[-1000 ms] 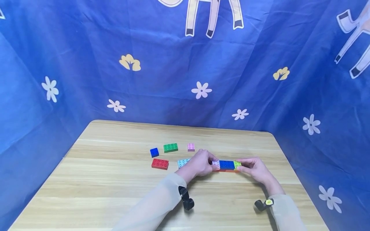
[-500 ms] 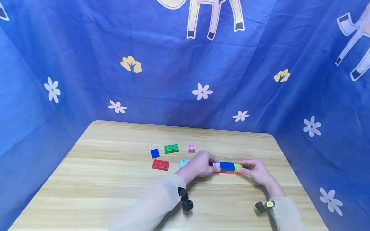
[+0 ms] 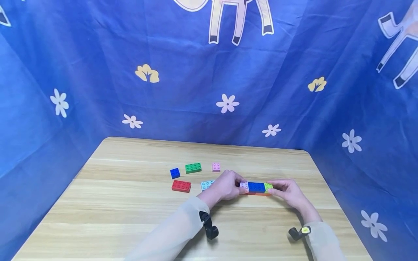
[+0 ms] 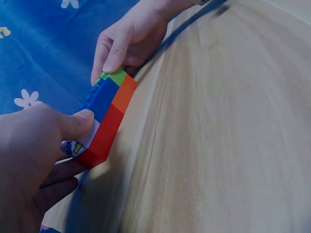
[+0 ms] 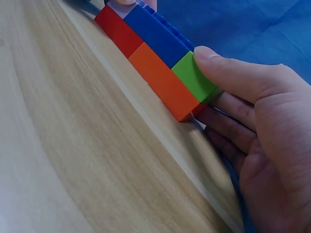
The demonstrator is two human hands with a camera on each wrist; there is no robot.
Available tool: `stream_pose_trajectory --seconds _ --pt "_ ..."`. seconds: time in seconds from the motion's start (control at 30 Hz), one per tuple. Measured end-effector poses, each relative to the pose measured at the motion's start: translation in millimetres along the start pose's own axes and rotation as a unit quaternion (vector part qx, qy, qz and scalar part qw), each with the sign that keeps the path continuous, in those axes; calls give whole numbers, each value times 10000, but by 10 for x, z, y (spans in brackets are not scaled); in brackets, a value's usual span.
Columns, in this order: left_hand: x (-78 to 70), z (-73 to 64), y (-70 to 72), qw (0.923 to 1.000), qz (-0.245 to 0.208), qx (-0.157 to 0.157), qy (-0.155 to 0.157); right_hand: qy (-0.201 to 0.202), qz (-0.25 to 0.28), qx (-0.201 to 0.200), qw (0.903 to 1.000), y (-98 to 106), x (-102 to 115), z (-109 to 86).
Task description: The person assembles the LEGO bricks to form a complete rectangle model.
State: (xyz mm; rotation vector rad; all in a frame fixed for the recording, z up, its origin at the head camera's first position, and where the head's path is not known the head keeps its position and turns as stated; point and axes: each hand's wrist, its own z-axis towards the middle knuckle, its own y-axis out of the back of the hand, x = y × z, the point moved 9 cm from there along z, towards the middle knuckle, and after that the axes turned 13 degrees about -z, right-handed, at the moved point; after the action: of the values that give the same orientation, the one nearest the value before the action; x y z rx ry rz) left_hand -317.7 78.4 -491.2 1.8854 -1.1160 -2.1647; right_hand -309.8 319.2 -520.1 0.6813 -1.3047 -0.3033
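Note:
Toy building bricks form a two-layer bar right of centre on the table. Its upper row is a lavender brick [image 4: 90,135], a long blue brick [image 3: 256,187] and a lime green brick [image 5: 194,80]. Underneath lie a red brick [image 4: 106,133] and an orange brick [image 5: 165,85], end to end. With thumb and fingers, my left hand [image 3: 227,185] pinches the lavender brick at the left end. My right hand [image 3: 289,192] grips the lime green brick at the right end, thumb on its near side. The fingers behind the bar are partly hidden.
Loose bricks lie left of the bar: light blue [image 3: 207,185], partly covered by my left hand, red [image 3: 181,186], small dark blue [image 3: 174,173], green [image 3: 193,167] and pink [image 3: 216,167]. A blue printed curtain [image 3: 183,90] surrounds the wooden table [image 3: 107,203].

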Motion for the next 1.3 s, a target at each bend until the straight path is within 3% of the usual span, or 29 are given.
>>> stream_pose_trajectory --seconds 0.63,1.0,1.3 --pt "6 55 52 9989 -450 107 21 -177 -88 16 9998 60 14 79" --pt "-51 47 83 9971 -498 -166 -544 -424 -301 135 9986 77 -4 156" --pt "-21 18 83 9962 -610 -153 -601 -504 -421 -93 9978 111 -27 178"
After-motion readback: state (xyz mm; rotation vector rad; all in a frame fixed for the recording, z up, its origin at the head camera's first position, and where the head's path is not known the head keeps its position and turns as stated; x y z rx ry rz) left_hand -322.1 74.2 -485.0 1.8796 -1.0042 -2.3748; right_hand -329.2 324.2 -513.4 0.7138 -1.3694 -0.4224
